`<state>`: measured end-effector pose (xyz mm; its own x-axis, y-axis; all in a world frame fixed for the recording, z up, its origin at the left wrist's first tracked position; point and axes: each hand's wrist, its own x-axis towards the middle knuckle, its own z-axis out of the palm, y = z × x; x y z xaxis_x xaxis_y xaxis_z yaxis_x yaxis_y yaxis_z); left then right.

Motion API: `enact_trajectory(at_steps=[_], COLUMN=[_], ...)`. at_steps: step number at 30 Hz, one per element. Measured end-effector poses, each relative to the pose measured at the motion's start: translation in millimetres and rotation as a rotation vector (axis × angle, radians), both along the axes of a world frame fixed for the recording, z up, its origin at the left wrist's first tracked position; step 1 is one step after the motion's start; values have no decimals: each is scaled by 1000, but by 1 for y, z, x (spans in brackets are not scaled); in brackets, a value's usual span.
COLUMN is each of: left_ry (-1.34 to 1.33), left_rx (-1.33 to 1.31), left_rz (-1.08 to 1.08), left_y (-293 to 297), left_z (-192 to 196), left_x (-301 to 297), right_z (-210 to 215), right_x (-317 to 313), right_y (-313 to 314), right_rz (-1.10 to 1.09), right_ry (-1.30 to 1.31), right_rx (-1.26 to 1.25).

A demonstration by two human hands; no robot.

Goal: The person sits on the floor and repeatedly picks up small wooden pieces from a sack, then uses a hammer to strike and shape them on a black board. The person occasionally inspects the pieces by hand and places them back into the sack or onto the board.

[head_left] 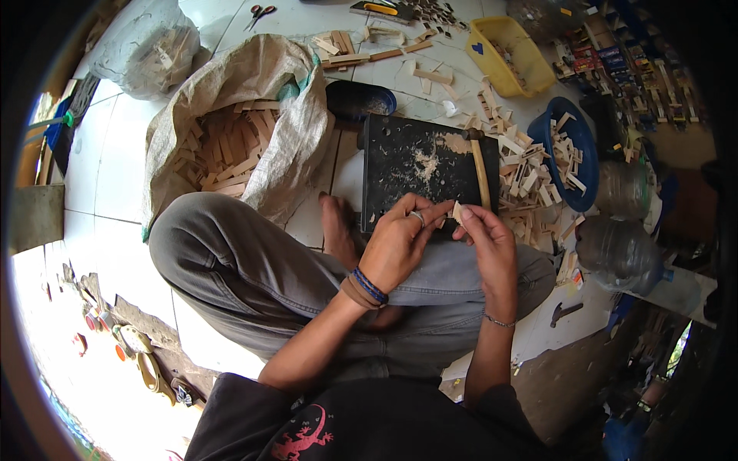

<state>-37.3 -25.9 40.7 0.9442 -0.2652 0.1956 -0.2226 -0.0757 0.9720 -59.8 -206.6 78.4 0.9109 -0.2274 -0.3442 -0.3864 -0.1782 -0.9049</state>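
Observation:
Close together, my two hands meet above the near edge of a black board [392, 165] strewn with wood shavings. Between the thumb and fingers of my right hand [490, 240] is a small pale wooden piece [457, 212]. My left hand [401, 237], wearing a ring, has its fingers closed and its index finger reaching toward that piece. A bit of light wood shows at its fingertips, but its shape is mostly hidden. On the board's right side lies a hammer [481, 169] with a wooden handle.
A woven sack [300, 131] of wooden sticks stands at left. Loose wooden pieces [530, 165] pile up right of the board, beside a blue basin [588, 165]. Farther off are a yellow tub [480, 58], a dark blue tray [354, 100] and scissors [260, 14]. Another hammer [565, 313] lies at right.

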Motion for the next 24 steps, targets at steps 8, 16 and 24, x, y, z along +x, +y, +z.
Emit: enact_trajectory(at_steps=[8,16,24], left_ry=[-15,-12,1], left_rx=[-22,-40,-50], left_rz=[-5,-11,-17], left_y=[-3,-4,-6], left_z=[-4,-4,-5], left_x=[-2,-4,-5], right_z=[6,8,7], right_x=[1,2,2], right_y=[0,-2,-2], right_rz=[-1,10,14], right_ry=[39,57,30], right_rx=[-41,-48,3])
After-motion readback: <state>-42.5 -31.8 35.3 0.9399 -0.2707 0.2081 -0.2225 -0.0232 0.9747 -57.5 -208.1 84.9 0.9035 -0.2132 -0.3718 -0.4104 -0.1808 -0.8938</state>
